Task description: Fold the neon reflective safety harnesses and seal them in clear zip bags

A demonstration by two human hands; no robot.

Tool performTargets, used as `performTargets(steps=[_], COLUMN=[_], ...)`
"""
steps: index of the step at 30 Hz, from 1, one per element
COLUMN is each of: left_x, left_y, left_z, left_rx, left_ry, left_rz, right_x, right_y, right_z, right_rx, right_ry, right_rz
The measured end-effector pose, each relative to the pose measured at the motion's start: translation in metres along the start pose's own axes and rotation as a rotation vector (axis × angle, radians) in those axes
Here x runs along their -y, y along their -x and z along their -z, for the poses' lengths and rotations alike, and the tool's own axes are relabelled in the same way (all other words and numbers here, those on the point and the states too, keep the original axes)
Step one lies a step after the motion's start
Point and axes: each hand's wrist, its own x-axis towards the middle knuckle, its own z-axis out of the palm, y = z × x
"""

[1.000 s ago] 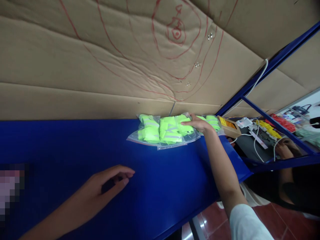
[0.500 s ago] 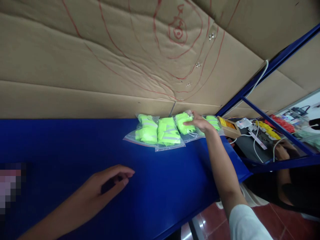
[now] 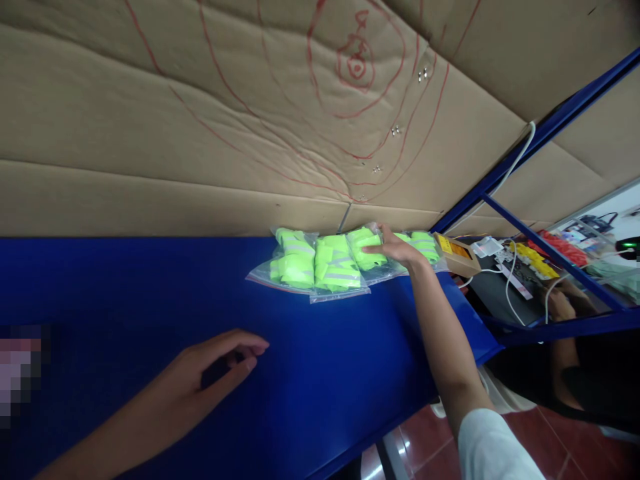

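Observation:
A row of folded fluorescent yellow-green reflective vests in clear zip bags lies along the back of the blue table (image 3: 150, 300). They include a left bagged vest (image 3: 295, 260), a middle one (image 3: 339, 263) and a third (image 3: 365, 241). My right hand (image 3: 395, 248) grips the third bagged vest at its right side, thumb across the front and fingers partly hidden behind. More bagged vests (image 3: 424, 245) lie to the right, partly behind that hand. Over the table at front left, my left hand (image 3: 220, 367) is empty, fingers loosely curved with a gap from the thumb.
Behind the table rises a cardboard wall (image 3: 225, 133) with red drawn lines. A small cardboard box (image 3: 456, 255) stands at the row's right end, by a blue metal frame (image 3: 555, 247). Beyond it, another person's hand (image 3: 560, 303) is near cables and yellow parts (image 3: 533, 260).
My right hand and the bagged vest under it have shifted slightly left, against the middle bag. A bit more of the vests on the right shows. My left hand has stayed put.

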Motion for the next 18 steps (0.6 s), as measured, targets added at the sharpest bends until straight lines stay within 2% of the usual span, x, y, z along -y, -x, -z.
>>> performTargets(steps=[2, 7, 10, 12, 15, 17, 18], left_x=[0.000, 0.000, -0.002, -0.004, -0.007, -0.009, -0.009], left_y=[0.000, -0.001, -0.001, -0.001, 0.000, 0.000, 0.000], left_z=[0.000, -0.001, -0.002, -0.003, -0.004, -0.004, -0.004], left_rx=[-0.003, -0.001, -0.013, -0.022, -0.049, -0.090, -0.110], left_ry=[-0.002, 0.016, 0.018, 0.019, 0.030, 0.043, 0.049], left_rz=[-0.001, -0.017, -0.029, -0.036, -0.046, -0.052, -0.055], right_x=[0.003, 0.026, 0.037, 0.039, 0.038, 0.039, 0.040], right_y=[0.000, 0.010, 0.017, 0.021, 0.027, 0.036, 0.041], right_z=[-0.001, -0.012, -0.012, -0.005, 0.006, 0.002, -0.006], right_rx=[-0.009, -0.166, -0.027, 0.045, -0.073, -0.136, -0.117], right_ry=[0.108, 0.420, 0.426, 0.410, 0.423, 0.403, 0.388], right_rz=[0.082, 0.318, 0.445, 0.470, 0.399, 0.379, 0.397])
